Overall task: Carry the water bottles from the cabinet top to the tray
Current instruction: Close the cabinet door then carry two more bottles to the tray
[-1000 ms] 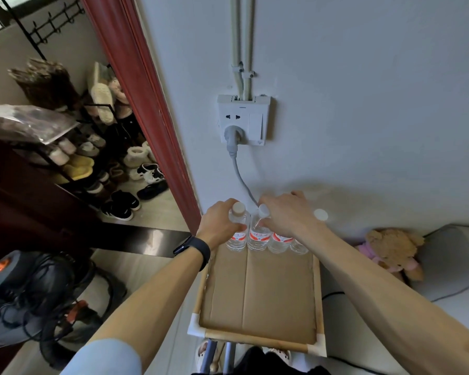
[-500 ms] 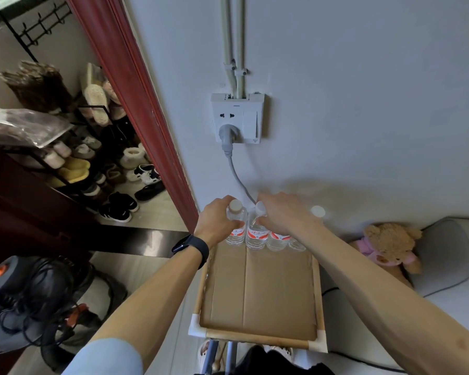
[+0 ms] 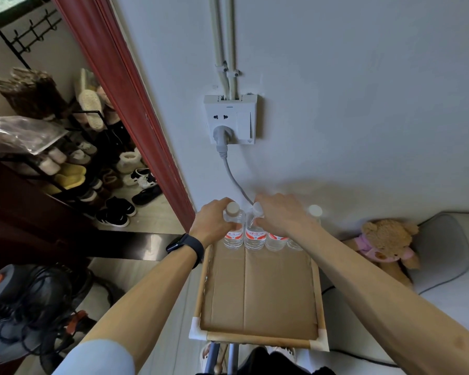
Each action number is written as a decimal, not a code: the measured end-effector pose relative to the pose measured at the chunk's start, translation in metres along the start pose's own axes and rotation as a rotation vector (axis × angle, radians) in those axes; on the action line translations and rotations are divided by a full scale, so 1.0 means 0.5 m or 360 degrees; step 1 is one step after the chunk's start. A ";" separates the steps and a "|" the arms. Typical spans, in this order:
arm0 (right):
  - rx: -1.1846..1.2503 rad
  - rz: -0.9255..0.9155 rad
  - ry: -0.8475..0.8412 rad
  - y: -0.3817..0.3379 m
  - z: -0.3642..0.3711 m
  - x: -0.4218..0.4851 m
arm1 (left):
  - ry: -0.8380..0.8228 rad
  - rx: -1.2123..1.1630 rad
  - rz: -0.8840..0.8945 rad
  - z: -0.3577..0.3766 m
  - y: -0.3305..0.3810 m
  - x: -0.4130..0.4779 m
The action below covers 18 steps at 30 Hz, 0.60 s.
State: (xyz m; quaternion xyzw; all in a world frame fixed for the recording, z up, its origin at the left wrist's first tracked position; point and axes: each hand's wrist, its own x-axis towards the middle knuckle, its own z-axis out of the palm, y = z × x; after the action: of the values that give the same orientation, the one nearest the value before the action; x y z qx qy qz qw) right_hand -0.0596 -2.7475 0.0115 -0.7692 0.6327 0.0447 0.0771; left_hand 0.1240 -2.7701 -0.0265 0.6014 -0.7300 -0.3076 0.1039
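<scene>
— What do we see changed from half a second back?

— Very little. Our left hand (image 3: 214,224) still wraps the leftmost water bottle (image 3: 233,228), and our right hand (image 3: 280,216) still lies over the tops of the second bottle (image 3: 255,235) and third bottle (image 3: 275,240). We cannot tell whether the right fingers are closed on either of them. The view has merely drifted a touch, so the wall socket (image 3: 230,119) sits slightly lower in it.

— And where are the bottles?

— Four stand upright in a row, touching, along the far edge of the cardboard-lined tray (image 3: 257,339), against the wall. The fourth bottle (image 3: 314,212) at the right end shows only its white cap and base past our wrist.

— Can we read the labels?

— We see red-and-white bands with red writing, too small to make out. No brand is legible.

— Anything else?

— A black smartwatch (image 3: 186,246) on the left wrist, and a teddy bear (image 3: 385,244) in a pink top to the right.
</scene>
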 end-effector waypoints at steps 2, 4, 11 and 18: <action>0.0006 0.0006 0.0024 0.001 0.007 0.001 | -0.0001 -0.0028 -0.0013 0.003 0.000 -0.001; 0.0043 0.0033 0.0038 0.002 0.016 0.002 | -0.0014 -0.0069 -0.0026 0.004 0.001 -0.004; 0.0079 0.0089 -0.0067 0.007 0.018 0.010 | -0.0054 -0.0126 -0.0076 0.004 -0.001 -0.016; 0.0168 0.0110 -0.0092 0.001 0.011 0.009 | -0.0080 -0.0042 -0.0059 -0.001 -0.004 -0.024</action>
State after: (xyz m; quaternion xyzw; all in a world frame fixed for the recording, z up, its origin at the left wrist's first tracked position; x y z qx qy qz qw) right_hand -0.0589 -2.7509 0.0052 -0.7402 0.6578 0.0361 0.1344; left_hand 0.1290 -2.7589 -0.0249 0.6055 -0.7169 -0.3342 0.0879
